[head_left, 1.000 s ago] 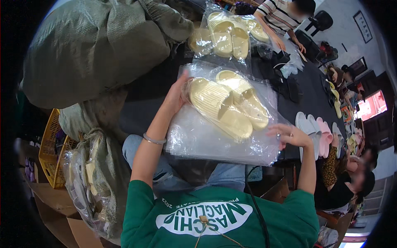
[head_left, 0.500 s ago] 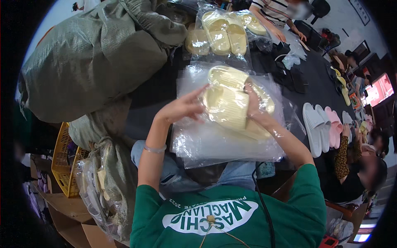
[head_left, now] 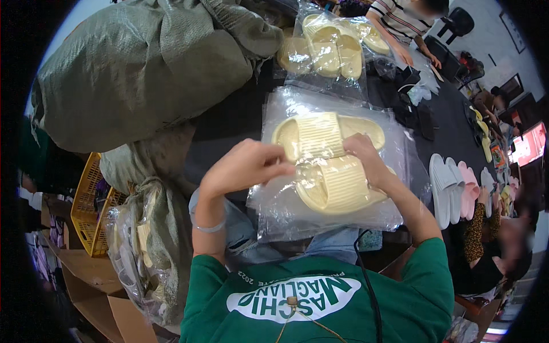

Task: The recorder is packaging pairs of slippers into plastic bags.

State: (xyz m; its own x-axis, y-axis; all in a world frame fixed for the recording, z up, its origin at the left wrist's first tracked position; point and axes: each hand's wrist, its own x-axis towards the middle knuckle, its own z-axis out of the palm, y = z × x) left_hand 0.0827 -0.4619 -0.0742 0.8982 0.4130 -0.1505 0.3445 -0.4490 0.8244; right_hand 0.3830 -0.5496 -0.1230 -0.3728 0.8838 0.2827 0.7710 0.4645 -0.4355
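Left hand (head_left: 243,167): fingers half-curled, hold unclear | right hand (head_left: 367,160): fingers bent over cream ribbed slides (head_left: 320,136), grip unclear | we see bagged slides (head_left: 350,56) beyond; whether ours are bagged, we can't tell

Two pale-yellow slippers (head_left: 319,136) (ribbed) lie side by side.

Over the stack of clear bags (head_left: 274,211), we see the left hand (head_left: 243,166) blurred and cannot tell whether its fingers touch the slippers (head_left: 320,134). The right hand (head_left: 366,160) hides part of them, and we cannot make out its fingertips. Left of the stack, the upper edge cuts off the big sack (head_left: 143,80); beyond the stack, it cuts off a person in a striped shirt (head_left: 394,17). Nearer us than the stack, the green shirt (head_left: 297,331) runs out at the lower edge.
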